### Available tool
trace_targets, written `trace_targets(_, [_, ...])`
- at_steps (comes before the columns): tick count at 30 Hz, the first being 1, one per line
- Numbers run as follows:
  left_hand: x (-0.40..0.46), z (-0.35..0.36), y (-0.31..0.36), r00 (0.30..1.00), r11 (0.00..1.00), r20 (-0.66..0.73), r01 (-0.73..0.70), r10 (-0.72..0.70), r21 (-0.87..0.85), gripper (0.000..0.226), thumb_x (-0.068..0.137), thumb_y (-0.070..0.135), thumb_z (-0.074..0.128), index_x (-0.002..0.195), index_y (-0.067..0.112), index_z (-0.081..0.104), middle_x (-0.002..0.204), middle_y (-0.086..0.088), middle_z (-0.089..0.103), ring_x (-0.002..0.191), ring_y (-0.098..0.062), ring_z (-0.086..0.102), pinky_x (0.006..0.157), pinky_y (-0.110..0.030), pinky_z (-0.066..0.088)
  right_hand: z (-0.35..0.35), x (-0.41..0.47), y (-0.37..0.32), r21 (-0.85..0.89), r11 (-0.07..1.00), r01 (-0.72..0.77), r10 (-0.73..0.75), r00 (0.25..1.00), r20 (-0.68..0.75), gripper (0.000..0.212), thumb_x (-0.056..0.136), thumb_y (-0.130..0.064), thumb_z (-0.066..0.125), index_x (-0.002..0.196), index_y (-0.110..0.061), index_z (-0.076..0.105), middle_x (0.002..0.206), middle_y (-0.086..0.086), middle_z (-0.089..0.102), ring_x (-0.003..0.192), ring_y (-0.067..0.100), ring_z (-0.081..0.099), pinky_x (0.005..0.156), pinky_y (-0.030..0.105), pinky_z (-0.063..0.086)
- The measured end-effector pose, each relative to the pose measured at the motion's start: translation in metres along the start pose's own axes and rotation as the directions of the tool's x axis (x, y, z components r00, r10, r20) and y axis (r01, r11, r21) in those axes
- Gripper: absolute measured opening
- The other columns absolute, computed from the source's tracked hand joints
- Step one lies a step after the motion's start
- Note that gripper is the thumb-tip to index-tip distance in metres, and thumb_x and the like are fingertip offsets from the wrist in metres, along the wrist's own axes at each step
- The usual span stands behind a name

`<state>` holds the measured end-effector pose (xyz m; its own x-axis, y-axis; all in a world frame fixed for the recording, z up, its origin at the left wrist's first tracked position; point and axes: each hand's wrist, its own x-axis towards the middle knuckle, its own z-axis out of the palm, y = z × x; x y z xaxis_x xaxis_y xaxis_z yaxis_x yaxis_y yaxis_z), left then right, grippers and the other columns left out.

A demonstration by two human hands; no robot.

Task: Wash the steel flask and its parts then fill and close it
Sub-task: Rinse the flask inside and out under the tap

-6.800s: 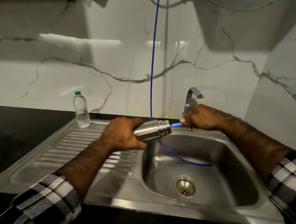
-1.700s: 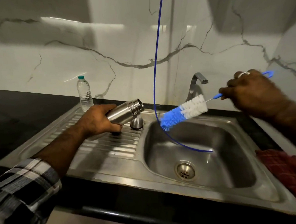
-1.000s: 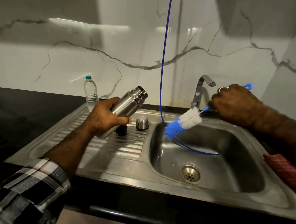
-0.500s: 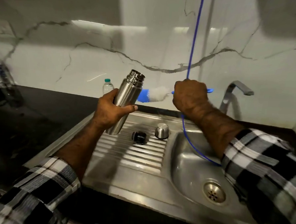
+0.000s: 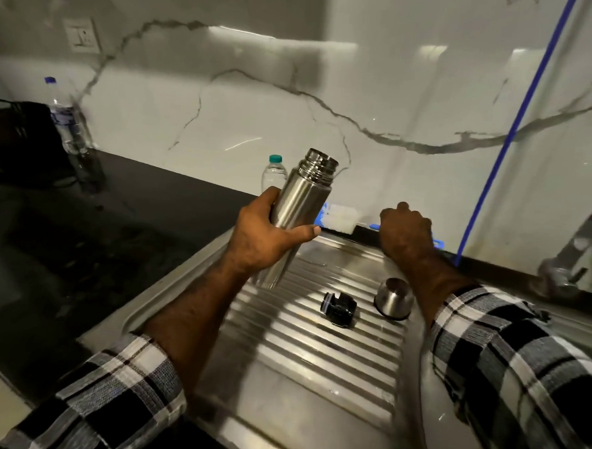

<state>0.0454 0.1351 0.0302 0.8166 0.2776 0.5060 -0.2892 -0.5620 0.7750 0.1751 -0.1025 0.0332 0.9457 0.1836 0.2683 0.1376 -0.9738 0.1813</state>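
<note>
My left hand (image 5: 265,236) grips the open steel flask (image 5: 299,204) nearly upright above the ribbed drainboard (image 5: 295,341), mouth upward. My right hand (image 5: 405,235) rests at the back ledge by the wall, over the blue handle of the bottle brush (image 5: 338,217). The brush's white and blue bristles lie on the ledge just behind the flask. The black inner stopper (image 5: 340,309) lies on its side on the drainboard. The steel cap cup (image 5: 393,298) stands upside down beside it, close to my right forearm.
A small plastic water bottle (image 5: 273,173) stands behind the flask by the wall. A taller bottle (image 5: 71,133) and a dark bag (image 5: 17,141) sit on the black counter at left. A blue hose (image 5: 508,132) hangs down the wall. The tap (image 5: 574,259) is at right.
My right hand carried the brush from over the basin leftward and lowered it onto the back ledge behind the flask. My left hand tipped the flask upright. The view swung left.
</note>
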Motion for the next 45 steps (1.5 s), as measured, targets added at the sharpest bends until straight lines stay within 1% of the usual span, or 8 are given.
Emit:
trace_targets(10, [0.001, 0.004, 0.002, 0.999, 0.998, -0.007, 0.048, -0.048, -0.040, 0.068, 0.070, 0.047, 0.097, 0.121, 0.024, 0.060, 0.102, 0.006, 0.072, 0.084, -0.009, 0.075, 0.074, -0.033, 0.067, 0.007, 0.020, 0.012, 0.235, 0.972, -0.025, 0.040, 0.997, -0.060, 0.023, 0.092, -0.014, 0.064, 0.114, -0.013, 0.069, 0.120, 0.013, 0.070, 0.113, 0.036, 0.066, 0.099, 0.043, 0.052])
trace_targets(13, [-0.001, 0.011, 0.018, 0.999, 0.997, -0.007, 0.053, -0.053, -0.065, 0.070, 0.068, 0.051, 0.096, 0.122, 0.024, 0.060, 0.102, 0.005, 0.073, 0.085, -0.010, 0.075, 0.075, -0.037, 0.067, -0.037, 0.000, 0.013, 0.846, 0.530, 0.055, 0.147, 0.977, -0.155, 0.013, 0.093, -0.028, 0.074, 0.096, -0.016, 0.078, 0.099, 0.005, 0.078, 0.093, 0.020, 0.071, 0.087, 0.037, 0.058])
trace_targets(17, [-0.016, 0.029, 0.054, 0.998, 0.992, 0.038, 0.061, -0.057, -0.114, 0.065, 0.070, 0.046, 0.097, 0.119, 0.026, 0.060, 0.104, 0.004, 0.072, 0.088, -0.012, 0.074, 0.078, -0.039, 0.067, -0.110, -0.057, 0.033, 0.984, 0.022, 0.174, -0.135, 0.976, -0.170, 0.025, 0.101, -0.036, 0.066, 0.113, -0.017, 0.078, 0.096, -0.016, 0.079, 0.080, -0.011, 0.065, 0.071, 0.010, 0.048])
trace_targets(19, [-0.030, 0.045, 0.078, 0.997, 0.988, 0.069, 0.052, -0.042, -0.144, 0.062, 0.069, 0.045, 0.098, 0.113, 0.022, 0.062, 0.098, 0.003, 0.073, 0.081, -0.010, 0.073, 0.074, -0.039, 0.066, -0.130, -0.083, 0.047, 0.983, 0.052, 0.174, -0.272, 0.950, -0.154, 0.023, 0.094, -0.035, 0.075, 0.112, -0.021, 0.078, 0.096, -0.019, 0.079, 0.091, -0.011, 0.067, 0.082, 0.008, 0.049])
trace_targets(22, [-0.052, 0.071, 0.113, 0.994, 0.978, 0.106, 0.047, -0.025, -0.204, 0.062, 0.066, 0.040, 0.100, 0.109, 0.014, 0.064, 0.093, -0.004, 0.074, 0.074, -0.010, 0.068, 0.073, -0.042, 0.064, -0.144, -0.114, 0.078, 0.972, 0.158, 0.173, -0.290, 0.949, -0.122, 0.050, 0.073, -0.038, 0.093, 0.116, -0.017, 0.080, 0.114, 0.007, 0.080, 0.115, 0.026, 0.072, 0.109, 0.046, 0.053])
trace_targets(28, [-0.077, 0.130, 0.175, 0.962, 0.969, 0.271, 0.049, 0.019, -0.242, 0.077, 0.049, 0.058, 0.097, 0.109, 0.027, 0.059, 0.096, 0.004, 0.072, 0.080, -0.010, 0.071, 0.070, -0.034, 0.063, -0.156, -0.171, 0.158, 0.992, 0.086, 0.091, -0.104, 0.991, -0.082, 0.049, 0.083, 0.000, 0.081, 0.130, -0.007, 0.068, 0.104, -0.001, 0.076, 0.077, -0.010, 0.070, 0.062, 0.002, 0.045])
trace_targets(35, [-0.099, 0.186, 0.196, 0.787, 0.858, 0.595, 0.183, 0.164, -0.480, 0.107, 0.059, 0.033, 0.100, 0.148, 0.021, 0.041, 0.125, -0.007, 0.070, 0.111, -0.017, 0.073, 0.092, -0.034, 0.061, -0.129, -0.203, 0.223, 0.995, -0.026, 0.091, 0.210, 0.974, -0.084, 0.049, 0.074, -0.015, 0.091, 0.120, -0.011, 0.073, 0.102, 0.001, 0.079, 0.093, 0.018, 0.076, 0.077, 0.033, 0.059])
trace_targets(45, [-0.117, 0.258, 0.122, 0.897, 0.817, 0.381, 0.386, -0.224, -0.429, 0.017, 0.093, 0.024, 0.082, 0.095, 0.019, 0.066, 0.088, -0.009, 0.078, 0.059, -0.014, 0.070, 0.059, -0.031, 0.055, -0.006, -0.249, 0.246, 0.898, 0.382, -0.217, 0.401, 0.915, 0.051, 0.049, 0.065, -0.032, 0.100, 0.107, -0.027, 0.077, 0.095, -0.008, 0.078, 0.086, 0.010, 0.073, 0.080, 0.032, 0.061])
